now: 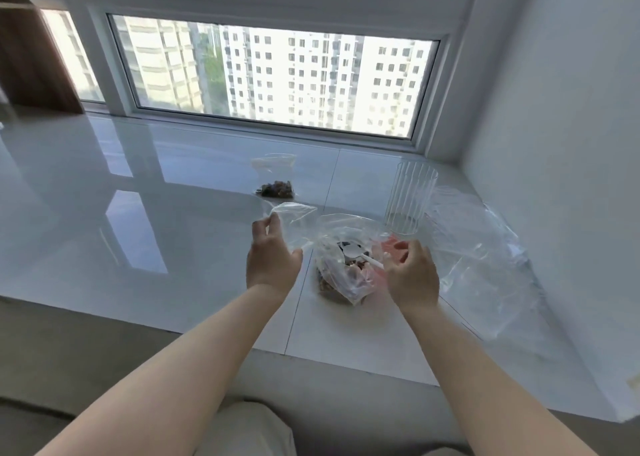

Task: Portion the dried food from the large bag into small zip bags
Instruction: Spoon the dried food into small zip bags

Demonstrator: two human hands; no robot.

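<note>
Clearly everything in play is thin, clear plastic film, so it should handle as light, limp and rather slippery, and the rims are the sensible places to take hold. Just below the middle of the frame the large bag (341,265) sits on the glossy white sill (138,213), its mouth open, with brown dried food (325,284) heaped at the bottom and one white plastic spoon (356,254) resting inside. The left hand (272,258) pinches the edge of an empty small zip bag (294,221), holding it just left of the large bag's mouth. The right hand (410,270) has its fingers curled at the spoon's handle and the bag's right rim; whether it actually grips either one I cannot tell. A second small zip bag, the filled bag (275,178), lies further up the frame with a dark portion of food in its bottom. To the right of centre stands one ribbed clear glass (410,201), apparently empty, and beside it, toward the right wall, lies a loose heap of clear plastic (485,258) that I cannot count into separate bags. My guess is one portion is done and a second is about to be filled.
</note>
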